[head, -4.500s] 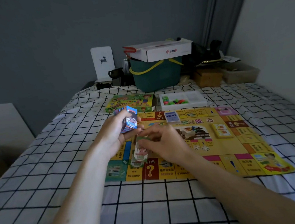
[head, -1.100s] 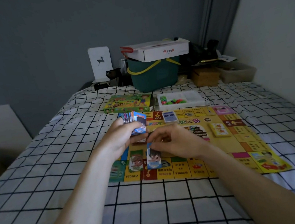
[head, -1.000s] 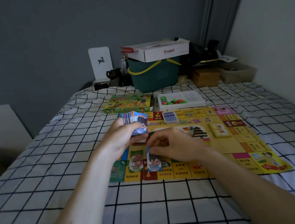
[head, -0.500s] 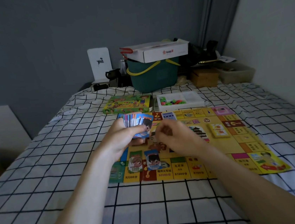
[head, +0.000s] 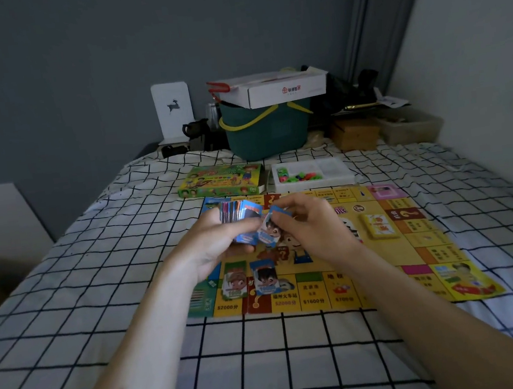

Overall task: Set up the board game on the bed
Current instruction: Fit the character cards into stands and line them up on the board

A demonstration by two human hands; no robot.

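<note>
Checked bedding point(head: 268, 362) covers the bed and fills the near half of the view, with both forearms reaching forward over it. On it lies a yellow game board point(head: 421, 249), its near edge toward the person. Two cards sit side by side on the board's near left squares: a green-topped card point(head: 235, 280) and, just beside it at 3 o'clock, a blue-topped card point(head: 265, 277). Above the board's middle the left hand point(head: 213, 247) has its fingers curled round a thick deck of cards point(head: 238, 218). At 3 o'clock of the deck and touching it, the right hand point(head: 310, 229) pinches one blue card point(head: 270, 228) between thumb and fingertips. A small yellow stack point(head: 379, 225) lies on the board at 3 o'clock of the hands. Beyond the board's far edge lie a green game box point(head: 222, 182) and a white tray point(head: 335, 171) with coloured pieces. At 12 o'clock a teal bucket point(head: 269, 135) carries a white carton point(head: 281, 89).
</note>
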